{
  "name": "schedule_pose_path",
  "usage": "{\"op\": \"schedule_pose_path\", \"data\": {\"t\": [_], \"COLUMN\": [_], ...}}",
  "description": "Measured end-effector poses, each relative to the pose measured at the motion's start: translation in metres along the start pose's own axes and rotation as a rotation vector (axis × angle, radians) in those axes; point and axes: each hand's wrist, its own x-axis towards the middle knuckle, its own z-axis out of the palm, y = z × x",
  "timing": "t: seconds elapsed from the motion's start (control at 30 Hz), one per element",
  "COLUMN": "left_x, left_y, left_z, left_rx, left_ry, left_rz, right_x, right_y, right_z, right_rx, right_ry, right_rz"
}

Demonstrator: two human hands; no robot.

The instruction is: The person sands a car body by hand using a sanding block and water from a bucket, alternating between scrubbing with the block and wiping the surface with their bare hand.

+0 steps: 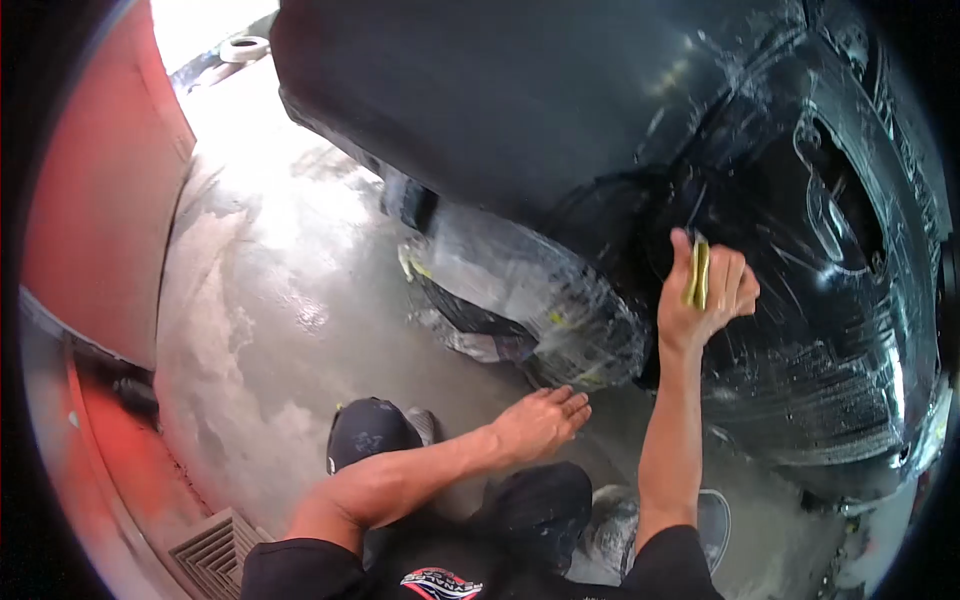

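A thin yellow-edged pad (701, 272) sits between the thumb and fingers of my right hand (694, 300), which is closed on it against the wet black car body panel (780, 210). Streaks of whitish residue cover the panel around that hand. My left hand (545, 422) holds nothing that I can see. Its fingers are extended and slightly bent, near the lower edge of the wheel area, which is wrapped in cloudy plastic sheeting (520, 280).
Below are my dark-clad knees (540, 505) and a grey-rimmed shoe (713, 530). A red panel (110, 190) stands at the left, with a vent grille (222, 550) at the lower left. A tire (243, 49) lies in the bright area at the top left.
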Motion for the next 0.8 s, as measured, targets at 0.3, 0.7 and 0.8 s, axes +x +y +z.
{"op": "schedule_pose_path", "data": {"t": [0.3,0.7,0.8], "left_x": [0.039,0.136,0.120], "left_y": [-0.014,-0.029,-0.034], "left_z": [-0.052,-0.127,-0.114], "left_rx": [0.177,0.410,0.465], "left_ry": [0.440,0.604,0.569], "left_rz": [0.157,0.151,0.079], "right_x": [0.071,0.001,-0.012], "right_y": [0.010,0.047,0.047], "right_z": [-0.008,-0.087,-0.095], "right_rx": [0.168,1.273,1.306], "right_ry": [0.067,-0.385,-0.416], "right_rz": [-0.011,0.968,0.997]}}
